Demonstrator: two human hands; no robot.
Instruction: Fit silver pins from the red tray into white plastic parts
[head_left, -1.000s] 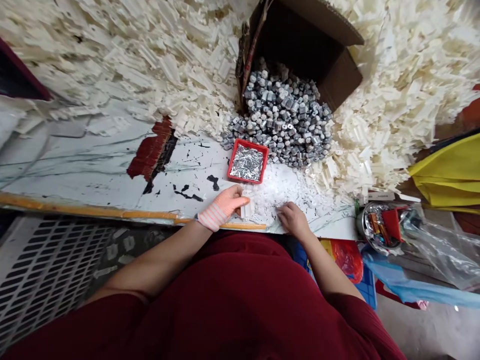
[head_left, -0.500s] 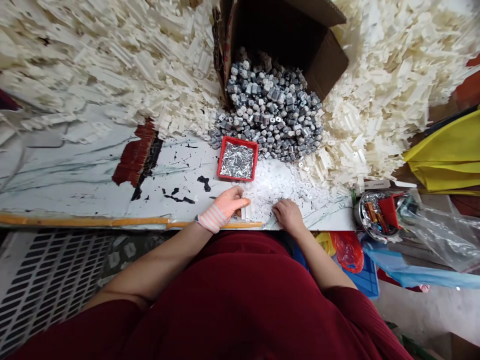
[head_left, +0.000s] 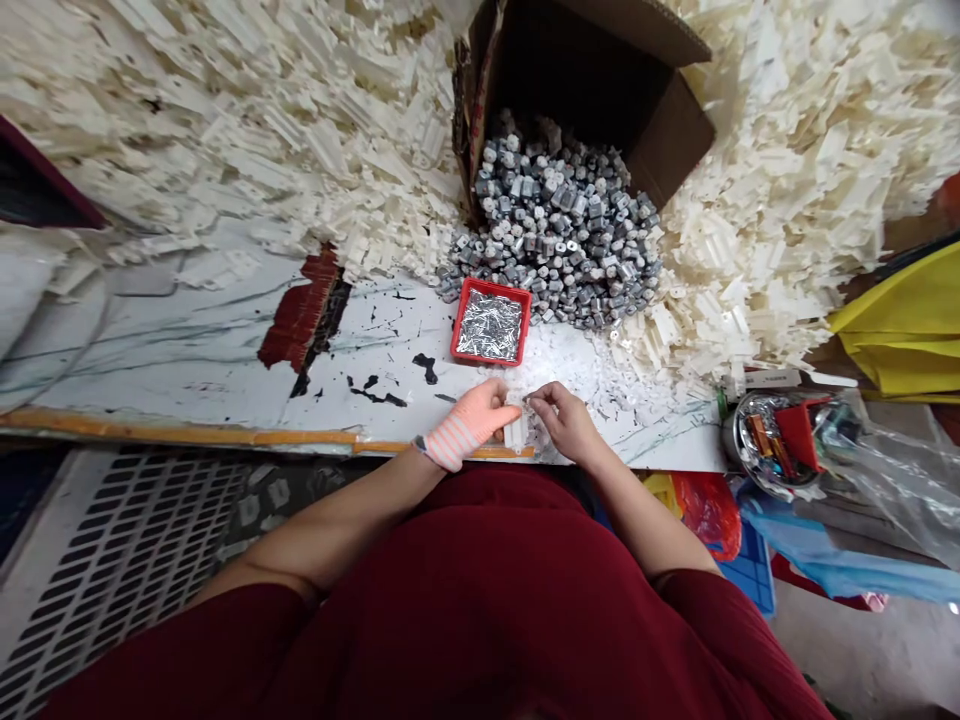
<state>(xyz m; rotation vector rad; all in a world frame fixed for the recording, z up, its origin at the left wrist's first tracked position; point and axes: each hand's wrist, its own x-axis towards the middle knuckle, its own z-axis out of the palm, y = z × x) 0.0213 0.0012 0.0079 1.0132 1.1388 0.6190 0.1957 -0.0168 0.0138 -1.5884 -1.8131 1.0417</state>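
My left hand, in an orange and white striped glove, is closed on a white plastic part at the table's front edge. Bare and pinched, my right hand is at the upper right of that part. Whatever its fingertips hold is too small to make out. Just beyond both hands sits a red tray full of thin silvery metal pins. Small clear pieces lie scattered to the tray's right.
A tipped cardboard box spills small grey motors behind the tray. Heaps of cream plastic parts flank it. To the right stands a metal bowl with mixed items. A perforated white crate is below left.
My right hand has risen from the tabletop and come left to the white plastic part, its fingers now pinched. The whole view has shifted slightly.
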